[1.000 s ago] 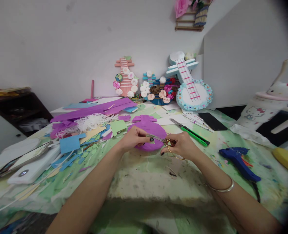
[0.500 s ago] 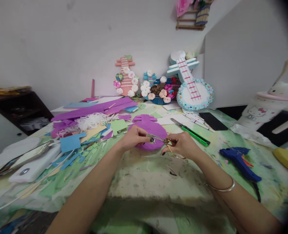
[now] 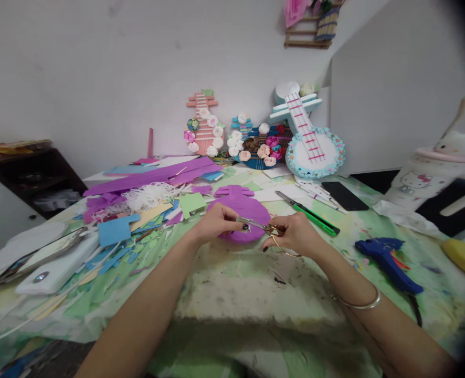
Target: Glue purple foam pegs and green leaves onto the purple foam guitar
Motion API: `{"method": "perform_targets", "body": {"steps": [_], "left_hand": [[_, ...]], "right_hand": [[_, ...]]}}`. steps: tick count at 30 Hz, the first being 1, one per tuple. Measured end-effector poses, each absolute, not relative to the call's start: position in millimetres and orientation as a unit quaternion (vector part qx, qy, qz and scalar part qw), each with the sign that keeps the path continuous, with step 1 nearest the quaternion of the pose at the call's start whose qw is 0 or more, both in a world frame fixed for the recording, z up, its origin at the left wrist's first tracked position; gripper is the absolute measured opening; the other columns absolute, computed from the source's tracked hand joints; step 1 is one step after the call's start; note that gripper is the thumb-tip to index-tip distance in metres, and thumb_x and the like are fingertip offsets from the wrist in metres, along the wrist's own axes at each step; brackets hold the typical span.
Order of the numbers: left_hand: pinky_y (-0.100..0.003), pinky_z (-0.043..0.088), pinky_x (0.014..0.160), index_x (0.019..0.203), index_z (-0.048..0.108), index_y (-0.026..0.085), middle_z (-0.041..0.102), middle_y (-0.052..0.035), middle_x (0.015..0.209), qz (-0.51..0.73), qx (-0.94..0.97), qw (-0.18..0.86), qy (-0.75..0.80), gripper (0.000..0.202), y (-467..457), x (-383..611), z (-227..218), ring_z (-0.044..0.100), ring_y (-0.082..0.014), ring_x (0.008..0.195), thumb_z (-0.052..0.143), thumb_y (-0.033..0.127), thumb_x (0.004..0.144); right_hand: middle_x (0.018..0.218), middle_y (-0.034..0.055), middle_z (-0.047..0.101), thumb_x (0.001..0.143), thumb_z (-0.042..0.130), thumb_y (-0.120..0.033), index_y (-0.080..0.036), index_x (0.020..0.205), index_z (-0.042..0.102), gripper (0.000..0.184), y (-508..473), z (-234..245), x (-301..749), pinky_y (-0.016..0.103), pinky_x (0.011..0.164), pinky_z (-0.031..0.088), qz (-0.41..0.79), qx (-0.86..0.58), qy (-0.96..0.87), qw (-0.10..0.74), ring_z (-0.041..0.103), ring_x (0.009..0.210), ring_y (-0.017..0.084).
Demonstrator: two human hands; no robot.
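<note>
Scissors point(image 3: 256, 224) are gripped by the right hand point(image 3: 297, 235), a small scrap point(image 3: 250, 229) apparently pinched by the left hand point(image 3: 219, 222), a purple cutout point(image 3: 246, 209) just beyond.

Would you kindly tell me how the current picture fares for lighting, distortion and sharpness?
Head view: soft, muted light, with a small highlight on the silver bangle; head view: wide-angle stretch, the white cup leaning outward at right; head view: a black curved border at upper right; head view: detail where the scissors meet the left hand is too small to read.
</note>
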State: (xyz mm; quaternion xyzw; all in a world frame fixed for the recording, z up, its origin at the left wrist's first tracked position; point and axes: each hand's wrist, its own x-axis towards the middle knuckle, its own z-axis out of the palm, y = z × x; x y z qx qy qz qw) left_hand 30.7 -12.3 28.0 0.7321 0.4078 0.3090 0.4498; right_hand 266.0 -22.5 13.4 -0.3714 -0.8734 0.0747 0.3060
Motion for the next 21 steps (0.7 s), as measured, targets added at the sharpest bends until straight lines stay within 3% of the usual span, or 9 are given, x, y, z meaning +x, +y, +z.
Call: {"method": "perform_targets", "body": {"steps": [10, 15, 21], "left_hand": [[-0.022, 0.022, 0.042, 0.051, 0.055, 0.012, 0.037, 0.0056, 0.043, 0.32, 0.724, 0.451, 0.413, 0.032, -12.1, 28.6, 27.6, 0.03, -0.0054, 0.041, 0.069, 0.035, 0.068], [-0.021, 0.024, 0.042, 0.053, 0.058, 0.012, 0.04, 0.0052, 0.043, 0.329, 0.709, 0.457, 0.424, 0.032, -11.8, 29.1, 28.5, 0.032, -0.0051, 0.041, 0.071, 0.038, 0.066], [-0.02, 0.027, 0.042, 0.056, 0.059, 0.012, 0.05, 0.0024, 0.043, 0.334, 0.705, 0.451, 0.434, 0.027, -12.0, 29.5, 30.2, 0.042, -0.0066, 0.041, 0.068, 0.034, 0.069]], "right_hand": [[0.046, -0.0054, 0.037, 0.068, 0.06, -0.067, -0.015, 0.054, 0.054, 0.054, -22.3, 14.3, 265.0, 0.022, 0.047, 0.023, 0.087, -0.38, -0.864, 0.317, 0.026, 0.048, 0.008], [0.045, -0.0032, 0.042, 0.067, 0.066, -0.059, -0.015, 0.054, 0.055, 0.047, -12.9, 12.0, 270.1, 0.023, 0.047, 0.025, 0.082, -0.504, -0.759, 0.404, 0.034, 0.047, 0.009], [0.049, 0.0001, 0.053, 0.064, 0.067, -0.056, -0.015, 0.067, 0.06, 0.041, -2.8, 7.6, 276.3, 0.023, 0.044, 0.027, 0.23, -0.552, -0.686, 0.414, 0.039, 0.044, 0.011]]}}
